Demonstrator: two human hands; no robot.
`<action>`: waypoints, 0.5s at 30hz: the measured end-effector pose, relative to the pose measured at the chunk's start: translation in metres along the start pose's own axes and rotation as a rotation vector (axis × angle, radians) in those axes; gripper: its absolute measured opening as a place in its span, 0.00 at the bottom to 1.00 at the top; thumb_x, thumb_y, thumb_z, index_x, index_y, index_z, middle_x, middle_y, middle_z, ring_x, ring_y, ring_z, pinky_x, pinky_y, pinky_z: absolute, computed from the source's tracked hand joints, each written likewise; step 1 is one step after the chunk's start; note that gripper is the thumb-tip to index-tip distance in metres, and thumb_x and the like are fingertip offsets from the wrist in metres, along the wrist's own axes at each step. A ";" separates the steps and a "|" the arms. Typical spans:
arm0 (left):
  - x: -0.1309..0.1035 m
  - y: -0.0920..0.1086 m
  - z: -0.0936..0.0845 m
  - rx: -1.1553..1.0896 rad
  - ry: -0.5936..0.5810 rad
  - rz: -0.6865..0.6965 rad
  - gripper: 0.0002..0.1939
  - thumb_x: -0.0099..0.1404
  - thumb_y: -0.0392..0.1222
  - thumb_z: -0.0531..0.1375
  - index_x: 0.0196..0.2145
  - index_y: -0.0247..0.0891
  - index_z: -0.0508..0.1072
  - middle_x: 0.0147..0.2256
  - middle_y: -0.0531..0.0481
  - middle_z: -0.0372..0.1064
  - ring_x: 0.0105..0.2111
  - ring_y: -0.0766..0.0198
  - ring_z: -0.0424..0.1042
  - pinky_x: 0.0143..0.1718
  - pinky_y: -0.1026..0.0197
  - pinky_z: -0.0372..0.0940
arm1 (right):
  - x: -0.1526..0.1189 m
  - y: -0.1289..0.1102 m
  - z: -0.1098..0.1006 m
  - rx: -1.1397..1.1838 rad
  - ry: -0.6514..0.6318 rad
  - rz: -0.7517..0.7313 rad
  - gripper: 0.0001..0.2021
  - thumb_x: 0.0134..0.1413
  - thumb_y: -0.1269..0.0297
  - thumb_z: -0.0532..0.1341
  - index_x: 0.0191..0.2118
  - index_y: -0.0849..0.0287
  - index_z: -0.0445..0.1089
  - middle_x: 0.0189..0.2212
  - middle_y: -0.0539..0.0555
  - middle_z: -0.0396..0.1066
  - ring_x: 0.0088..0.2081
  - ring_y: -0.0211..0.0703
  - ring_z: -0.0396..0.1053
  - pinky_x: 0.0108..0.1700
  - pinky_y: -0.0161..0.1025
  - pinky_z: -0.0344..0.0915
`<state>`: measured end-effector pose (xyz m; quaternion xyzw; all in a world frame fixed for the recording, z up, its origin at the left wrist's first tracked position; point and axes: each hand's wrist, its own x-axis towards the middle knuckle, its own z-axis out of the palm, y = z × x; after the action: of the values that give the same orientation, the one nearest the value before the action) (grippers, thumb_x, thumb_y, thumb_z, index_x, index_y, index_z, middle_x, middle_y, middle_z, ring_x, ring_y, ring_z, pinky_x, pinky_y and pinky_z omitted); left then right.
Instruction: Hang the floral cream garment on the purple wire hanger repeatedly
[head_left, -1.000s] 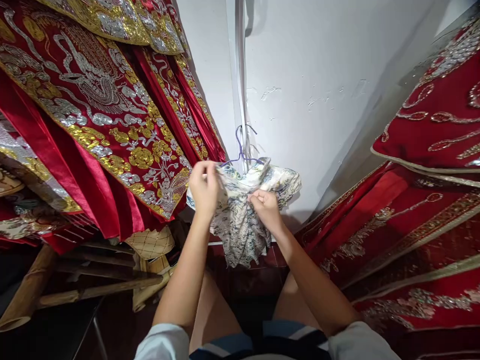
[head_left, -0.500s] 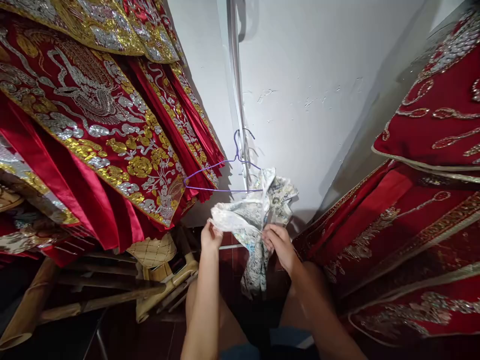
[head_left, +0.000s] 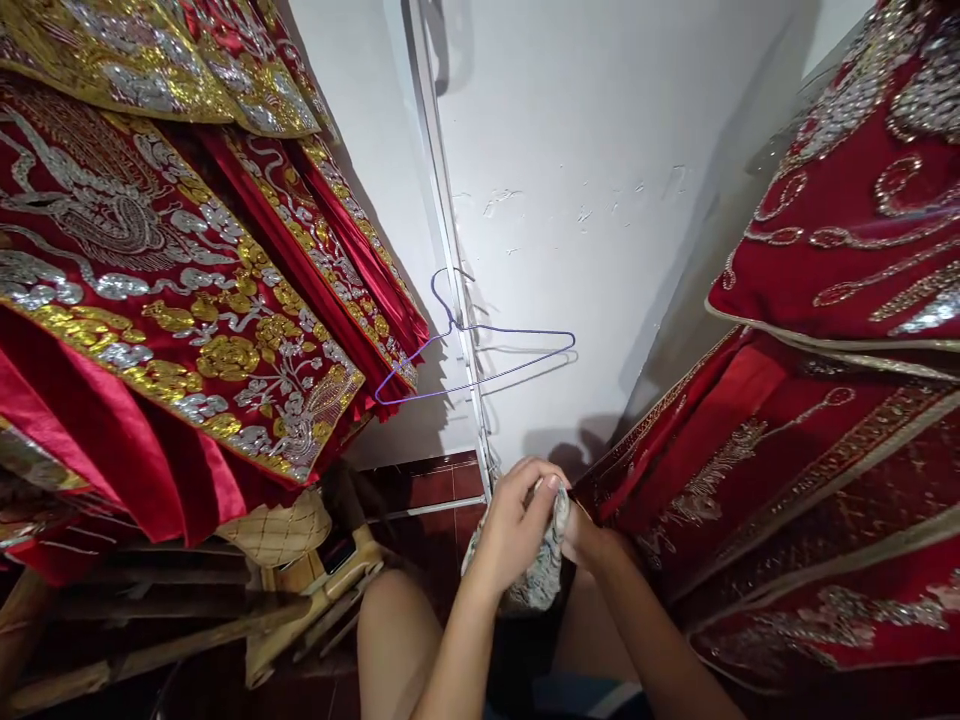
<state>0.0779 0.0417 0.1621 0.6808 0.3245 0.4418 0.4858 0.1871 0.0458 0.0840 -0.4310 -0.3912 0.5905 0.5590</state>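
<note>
Bright, even indoor light from above and behind the camera; strong wide-angle distortion.

The white wall (head_left: 600, 200) is well lit without clipping. The purple wire hanger (head_left: 480, 350) casts a soft shadow just below and to its right. Metallic embroidery on the red garments at left (head_left: 165, 300) shows small specular glints. The floor (head_left: 427, 485) and the lower left corner are dim. Straight lines bow toward the frame edges. Focus is sharp at centre; the hands (head_left: 525, 520) show slight motion blur.
</note>
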 end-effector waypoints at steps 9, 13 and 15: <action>-0.022 -0.015 -0.059 0.096 -0.217 -0.157 0.21 0.72 0.51 0.53 0.55 0.42 0.75 0.46 0.44 0.77 0.53 0.50 0.72 0.57 0.50 0.63 | 0.002 -0.037 -0.007 0.046 -0.489 0.178 0.29 0.38 0.33 0.67 0.30 0.58 0.73 0.21 0.52 0.72 0.27 0.47 0.72 0.29 0.41 0.68; -0.060 -0.036 -0.080 0.315 -0.436 -0.245 0.15 0.69 0.52 0.57 0.41 0.43 0.80 0.40 0.47 0.78 0.42 0.50 0.76 0.52 0.49 0.67 | 0.012 -0.082 -0.018 -0.295 -0.822 0.149 0.18 0.35 0.51 0.74 0.24 0.59 0.70 0.23 0.51 0.72 0.24 0.43 0.68 0.28 0.39 0.64; -0.078 -0.045 -0.099 0.510 -0.375 -0.334 0.11 0.65 0.50 0.61 0.38 0.43 0.79 0.41 0.47 0.78 0.44 0.48 0.76 0.56 0.45 0.63 | 0.023 -0.097 -0.018 -0.509 -0.641 -0.098 0.13 0.42 0.60 0.70 0.21 0.58 0.67 0.21 0.48 0.68 0.23 0.39 0.63 0.27 0.36 0.61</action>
<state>-0.0448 0.0254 0.1110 0.7870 0.4363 0.1284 0.4169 0.2356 0.0754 0.1684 -0.3306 -0.6991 0.5518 0.3122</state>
